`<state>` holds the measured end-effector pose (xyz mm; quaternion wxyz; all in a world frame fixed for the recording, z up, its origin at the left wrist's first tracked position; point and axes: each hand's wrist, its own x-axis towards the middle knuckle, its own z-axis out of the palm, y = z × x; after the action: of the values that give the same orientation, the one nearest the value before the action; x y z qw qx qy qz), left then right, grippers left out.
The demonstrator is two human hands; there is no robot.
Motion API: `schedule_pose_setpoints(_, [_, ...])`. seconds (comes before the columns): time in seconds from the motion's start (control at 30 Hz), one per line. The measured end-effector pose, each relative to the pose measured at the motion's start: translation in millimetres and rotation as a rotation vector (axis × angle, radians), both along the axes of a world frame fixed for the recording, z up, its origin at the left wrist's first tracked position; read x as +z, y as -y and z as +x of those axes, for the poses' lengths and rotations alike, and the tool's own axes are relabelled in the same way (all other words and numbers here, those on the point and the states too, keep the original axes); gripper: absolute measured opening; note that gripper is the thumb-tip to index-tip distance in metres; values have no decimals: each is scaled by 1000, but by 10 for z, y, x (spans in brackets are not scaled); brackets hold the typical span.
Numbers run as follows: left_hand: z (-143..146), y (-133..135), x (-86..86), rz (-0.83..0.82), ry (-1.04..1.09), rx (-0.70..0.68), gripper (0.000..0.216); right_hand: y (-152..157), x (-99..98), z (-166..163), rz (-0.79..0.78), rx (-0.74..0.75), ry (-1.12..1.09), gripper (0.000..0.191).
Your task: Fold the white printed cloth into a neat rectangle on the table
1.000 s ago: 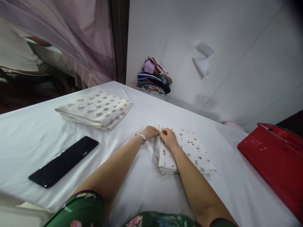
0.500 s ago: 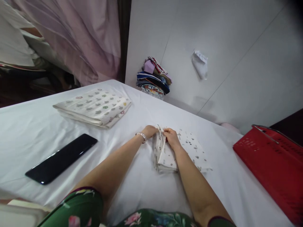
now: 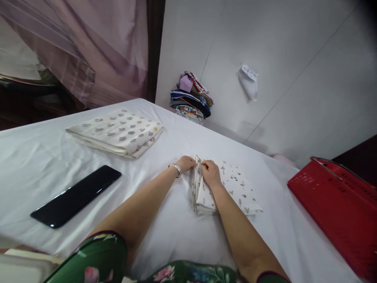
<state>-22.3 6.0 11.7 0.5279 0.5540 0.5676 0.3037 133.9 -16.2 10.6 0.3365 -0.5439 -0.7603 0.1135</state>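
- Printed cloth in the grip, both hands at the far end of its left edge. Left hand: pinched on the stacked folds there.
- Right hand: curled on the top layer just beside those folds, apparently grasping fabric. Fingertips partly hidden; cannot tell how many layers.
- Cloth location: folded on the white-covered tabletop, several layers showing side by side at left, flatter spread at right.
- Step in hand, as judged: separating or squaring layers along the folded edge.
- Next move calls for: steady left pinch, one clear layer under the right fingers, no dragging of the rest out of line.
- Farther out: black slab at left, second folded cloth beyond it, red basket at right.
- Past the far edge: pile of folded clothes.
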Motion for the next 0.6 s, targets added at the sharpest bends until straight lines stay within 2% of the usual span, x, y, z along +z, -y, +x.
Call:
schedule_pose_setpoints(0.13, [4,-12,-23,13,5,6,24,55,58,-46,-52,-81,225,18])
schedule_pose_setpoints(0.23, [14,-26,-42,18,14,14,20,68,98,-69,-114,-79,290,19])
schedule_pose_setpoints(0.47, [14,-36,-68,23,28,-10,24,41,104,-44,-148,-56,317,18])
schedule_pose_setpoints(0.6, [12,-16,-37,18,14,-11,23,14,84,-47,-104,-41,200,20])
